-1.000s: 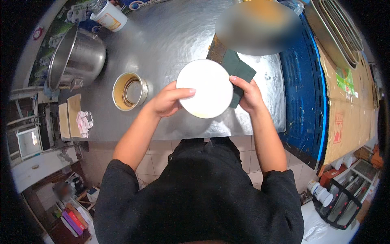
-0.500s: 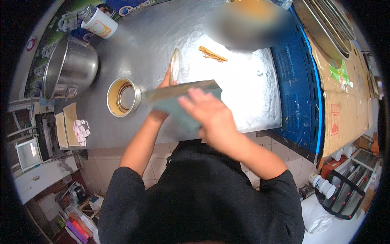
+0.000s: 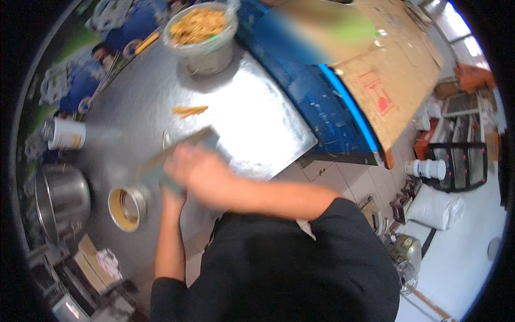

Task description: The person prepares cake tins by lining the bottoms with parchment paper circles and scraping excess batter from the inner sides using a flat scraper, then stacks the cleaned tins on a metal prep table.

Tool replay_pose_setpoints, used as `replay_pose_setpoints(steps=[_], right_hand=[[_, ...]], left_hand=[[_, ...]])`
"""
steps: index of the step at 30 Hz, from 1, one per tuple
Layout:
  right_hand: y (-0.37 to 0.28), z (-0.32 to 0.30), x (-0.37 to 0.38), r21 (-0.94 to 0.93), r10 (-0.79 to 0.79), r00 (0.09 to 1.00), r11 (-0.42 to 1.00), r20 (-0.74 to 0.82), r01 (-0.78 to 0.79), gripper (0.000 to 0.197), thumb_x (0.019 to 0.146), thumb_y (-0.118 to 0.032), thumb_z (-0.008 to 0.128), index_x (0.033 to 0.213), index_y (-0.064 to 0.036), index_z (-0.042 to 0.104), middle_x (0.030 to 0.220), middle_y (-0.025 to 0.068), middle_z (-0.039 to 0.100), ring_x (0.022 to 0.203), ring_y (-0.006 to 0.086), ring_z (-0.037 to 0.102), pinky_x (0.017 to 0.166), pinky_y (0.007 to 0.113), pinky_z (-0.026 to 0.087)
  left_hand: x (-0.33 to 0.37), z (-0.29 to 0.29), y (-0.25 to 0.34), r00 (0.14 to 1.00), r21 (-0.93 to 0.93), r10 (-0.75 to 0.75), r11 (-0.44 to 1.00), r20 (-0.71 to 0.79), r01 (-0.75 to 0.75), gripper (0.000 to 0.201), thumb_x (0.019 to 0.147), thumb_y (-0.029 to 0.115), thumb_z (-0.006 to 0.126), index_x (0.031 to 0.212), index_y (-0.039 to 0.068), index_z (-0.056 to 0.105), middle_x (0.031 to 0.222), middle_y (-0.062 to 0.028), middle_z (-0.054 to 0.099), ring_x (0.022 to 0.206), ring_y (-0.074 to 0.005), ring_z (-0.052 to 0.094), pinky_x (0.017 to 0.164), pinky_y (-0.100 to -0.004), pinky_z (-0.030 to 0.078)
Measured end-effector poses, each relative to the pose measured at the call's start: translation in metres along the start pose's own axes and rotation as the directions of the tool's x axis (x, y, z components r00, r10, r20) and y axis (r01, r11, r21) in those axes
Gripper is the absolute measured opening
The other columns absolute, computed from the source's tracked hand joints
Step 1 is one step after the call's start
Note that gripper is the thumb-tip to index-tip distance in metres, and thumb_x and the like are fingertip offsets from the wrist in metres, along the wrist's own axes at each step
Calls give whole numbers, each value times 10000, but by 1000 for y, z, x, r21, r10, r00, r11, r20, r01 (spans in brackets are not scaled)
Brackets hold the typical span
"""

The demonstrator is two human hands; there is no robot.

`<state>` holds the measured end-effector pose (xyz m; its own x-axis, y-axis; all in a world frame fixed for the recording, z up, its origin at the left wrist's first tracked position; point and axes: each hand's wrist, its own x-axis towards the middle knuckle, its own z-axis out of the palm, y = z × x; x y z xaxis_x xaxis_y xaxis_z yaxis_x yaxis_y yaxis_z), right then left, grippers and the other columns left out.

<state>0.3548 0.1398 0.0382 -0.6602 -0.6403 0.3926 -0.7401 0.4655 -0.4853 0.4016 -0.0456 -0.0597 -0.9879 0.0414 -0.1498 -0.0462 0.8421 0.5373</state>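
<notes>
Over the steel table (image 3: 252,118), both hands are at a flat grey-green slab with a brown edge (image 3: 210,138); motion blurs it and its kind does not show. My left hand (image 3: 174,192) is under the slab's near side and seems to hold it, its fingers hidden. Across the slab's top lies my right hand (image 3: 196,169), its fingers smeared by motion. A pale, narrow piece (image 3: 166,139) sticks out past the far side. Close by on the left is a round metal tin (image 3: 127,207), cream-coloured inside. Several thin brown strips (image 3: 190,111) lie farther back.
A clear tub of orange-brown pieces (image 3: 206,40) stands at the back. Leftward are a white cup (image 3: 67,134), a steel pot (image 3: 63,201) and a pinkish cloth (image 3: 109,263). A blue cabinet (image 3: 292,91) and cardboard (image 3: 386,64) border the right.
My view has swung right, so the table and its things appear shifted left and turned. My right hand has slid across the slab. Both hands stay at it.
</notes>
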Motion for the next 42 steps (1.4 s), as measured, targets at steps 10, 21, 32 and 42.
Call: replay_pose_setpoints(steps=[10,21,32,42], right_hand=[[151,-40,-48,721,767,641,449,-7,-529,335,749,-121,569,1055,17,562,950,161,631,872,303,604,774,374,472],[201,19,-177,950,778,571,-103,262,-296,457,870,-226,565,1255,-51,393,1221,70,486,1083,181,477,896,333,408],[253,68,-6,495,811,579,470,86,-731,359,681,-54,601,1016,49,521,875,149,614,747,223,602,657,330,486],[167,112,137,142,167,733,930,660,-339,473,711,-150,607,1127,32,473,959,174,610,885,248,594,797,339,457]], left_hand=[[33,-48,157,986,-925,50,341,-162,-169,378,829,40,568,1175,-63,456,1085,-128,561,970,-218,566,862,-323,440],[156,49,352,915,-928,288,321,283,186,301,778,86,544,1047,-46,518,857,-126,622,751,-230,619,610,-333,526],[51,39,123,992,-831,-129,553,-14,61,268,922,217,464,1020,8,598,792,-95,647,728,-157,622,662,-272,483],[12,35,-42,838,-437,-309,894,-449,95,324,879,154,502,1177,25,512,1295,-162,433,1187,-285,426,981,-354,342]])
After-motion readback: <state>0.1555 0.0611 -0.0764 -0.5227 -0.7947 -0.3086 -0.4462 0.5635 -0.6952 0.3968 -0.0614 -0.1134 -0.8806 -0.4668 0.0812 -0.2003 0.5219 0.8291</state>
